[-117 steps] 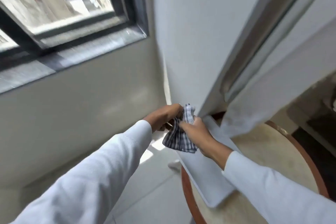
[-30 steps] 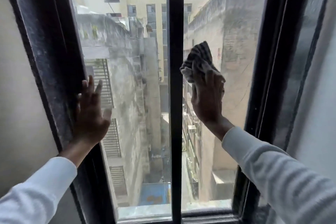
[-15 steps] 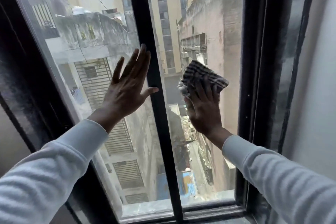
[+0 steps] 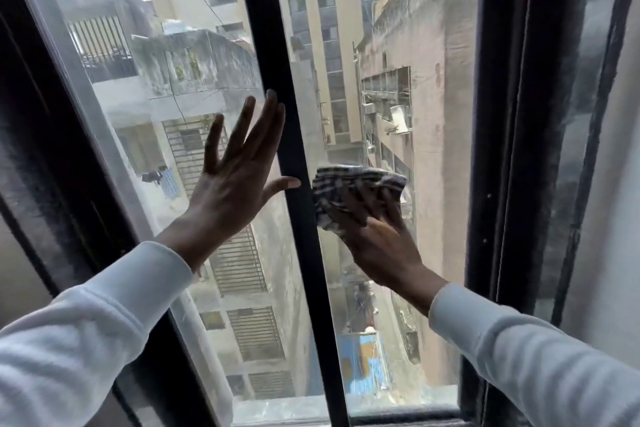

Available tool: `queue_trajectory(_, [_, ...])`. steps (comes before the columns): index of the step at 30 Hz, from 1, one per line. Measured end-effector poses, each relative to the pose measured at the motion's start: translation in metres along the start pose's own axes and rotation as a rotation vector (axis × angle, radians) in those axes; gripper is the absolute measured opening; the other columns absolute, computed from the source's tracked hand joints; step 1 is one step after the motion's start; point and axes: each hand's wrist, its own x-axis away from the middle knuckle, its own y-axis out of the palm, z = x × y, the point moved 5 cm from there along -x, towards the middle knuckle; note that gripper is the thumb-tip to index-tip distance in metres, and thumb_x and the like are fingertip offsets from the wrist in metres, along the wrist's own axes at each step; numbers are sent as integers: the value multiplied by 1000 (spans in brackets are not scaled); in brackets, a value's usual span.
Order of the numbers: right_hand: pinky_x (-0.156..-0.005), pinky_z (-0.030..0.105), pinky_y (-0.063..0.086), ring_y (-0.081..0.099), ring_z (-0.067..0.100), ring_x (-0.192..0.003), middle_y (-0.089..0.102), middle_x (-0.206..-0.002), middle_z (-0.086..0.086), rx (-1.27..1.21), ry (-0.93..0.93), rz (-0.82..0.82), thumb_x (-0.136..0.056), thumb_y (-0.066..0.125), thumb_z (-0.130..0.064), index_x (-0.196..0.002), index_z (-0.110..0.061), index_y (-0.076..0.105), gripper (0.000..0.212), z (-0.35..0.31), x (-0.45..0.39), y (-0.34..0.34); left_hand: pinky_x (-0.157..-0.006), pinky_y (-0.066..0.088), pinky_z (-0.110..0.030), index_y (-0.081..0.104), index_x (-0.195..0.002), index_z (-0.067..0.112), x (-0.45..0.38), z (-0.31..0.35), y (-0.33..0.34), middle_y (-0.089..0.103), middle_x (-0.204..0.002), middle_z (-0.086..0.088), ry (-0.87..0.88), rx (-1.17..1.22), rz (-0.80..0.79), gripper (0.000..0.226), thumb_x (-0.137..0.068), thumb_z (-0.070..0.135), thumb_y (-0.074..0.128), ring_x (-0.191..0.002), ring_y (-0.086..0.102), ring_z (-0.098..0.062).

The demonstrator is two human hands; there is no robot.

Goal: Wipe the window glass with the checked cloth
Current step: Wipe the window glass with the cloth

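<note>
Dark-framed window glass (image 4: 433,156): right hand (image 4: 377,239) apparently presses checked cloth (image 4: 349,187).

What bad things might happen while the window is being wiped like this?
The left hand lies flat on the left pane, so it may leave fresh smudges on the glass. The right hand presses only a bunched checked cloth against the right pane beside the dark centre bar; the wad could slip out, or skip the strip along the bar.
</note>
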Motion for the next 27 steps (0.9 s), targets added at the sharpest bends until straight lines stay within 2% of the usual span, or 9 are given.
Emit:
queue_trajectory(4, [-135,61,14,20,36,-168,27,-180,8,-44,341,205,-113,47,-34,-164,-32,42,52,55,-35,-22,-132,10,-67,1,-175,15,1,2,0,1,-185,-5,-55,25,-1,109,-96,73,48,-171,5,-34])
queue_trajectory(6, [-136,61,9,12,36,-169,19,-183,10,-146,529,120,-115,38,-41,-165,-30,43,52,32,-3,-13,-131,10,-69,3,-175,17,2,3,0,2,-185,-3,-82,42,0,110,-94,72,52,-171,6,-33])
queue_trajectory(9, [-133,43,-1,15,30,-167,18,-182,-4,-114,178,-98,-116,22,-48,-166,-37,38,54,-21,17,1,-128,12,-70,6,-175,21,5,3,1,3,-185,2,-123,36,2,109,-92,73,53,-171,6,-32])
queue_trajectory(12, [-136,56,10,22,28,-169,34,-178,-2,-2,-42,-15,-113,41,-38,-167,-36,36,54,16,-34,-19,-127,17,-68,7,-175,23,3,3,-3,3,-185,4,-144,39,-8,111,-90,73,56,-171,6,-31])
queue_trajectory(15, [-136,57,14,18,28,-169,30,-180,-3,-98,387,145,-115,40,-40,-163,-36,44,48,59,-46,-44,-126,17,-64,5,-175,23,3,4,-7,1,-185,5,-156,52,-30,113,-90,72,60,-171,4,-30])
queue_trajectory(17, [-136,60,11,12,29,-170,23,-182,0,-225,572,70,-116,39,-39,-164,-34,47,48,27,-20,-35,-126,13,-60,5,-175,24,2,6,-11,-1,-185,6,-170,86,-56,114,-90,69,66,-171,1,-28])
queue_trajectory(20, [-136,61,11,7,28,-171,19,-183,-1,-169,325,-121,-116,44,-32,-166,-32,43,51,-21,2,-16,-123,7,-54,4,-175,23,1,10,-17,-5,-185,6,-182,97,-88,115,-90,64,70,-172,-3,-25])
queue_trajectory(23, [-135,58,21,23,30,-168,33,-179,0,17,85,-23,-110,57,-21,-168,-27,41,60,21,-36,-35,-123,9,-52,6,-175,22,0,13,-20,-6,-185,5,-190,108,-107,112,-92,61,70,-172,-3,-23])
queue_trajectory(27, [-136,58,21,28,37,-165,37,-176,11,-186,716,158,-115,40,-36,-166,-20,44,53,45,-21,-43,-122,8,-50,2,-175,23,2,12,-22,-10,-184,7,-202,120,-136,113,-93,59,70,-172,-4,-22])
